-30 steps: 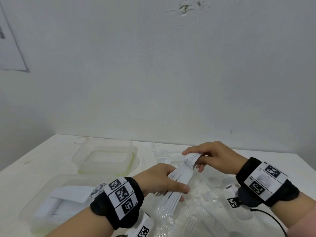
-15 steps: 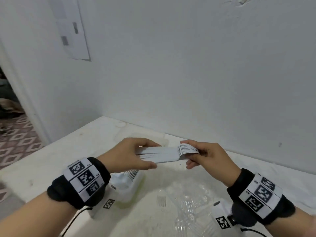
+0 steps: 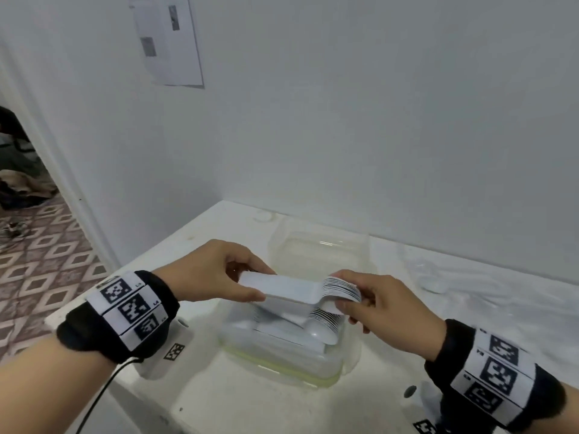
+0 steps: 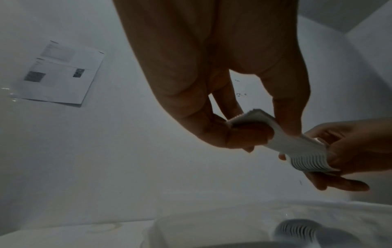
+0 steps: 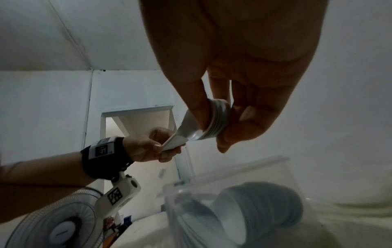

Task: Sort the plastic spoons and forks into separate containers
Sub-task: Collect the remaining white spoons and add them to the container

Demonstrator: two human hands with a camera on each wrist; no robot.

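White walls meet at a corner behind the table (image 3: pixel 238 402) I am working over, with a printed sheet (image 3: pixel 169 42) stuck up on the left wall. On it I see two clear containers: the near container (image 3: pixel 282 368) already has stacked white spoons (image 3: pixel 322 324) lying in it, the far container (image 3: pixel 316 252) sits just behind. Above the near one I hold a nested stack of spoons (image 3: pixel 291 288) level between both hands; my left hand (image 3: pixel 213 272) pinches the handle ends, my right hand (image 3: pixel 382 311) pinches the bowl ends, thumb against fingers
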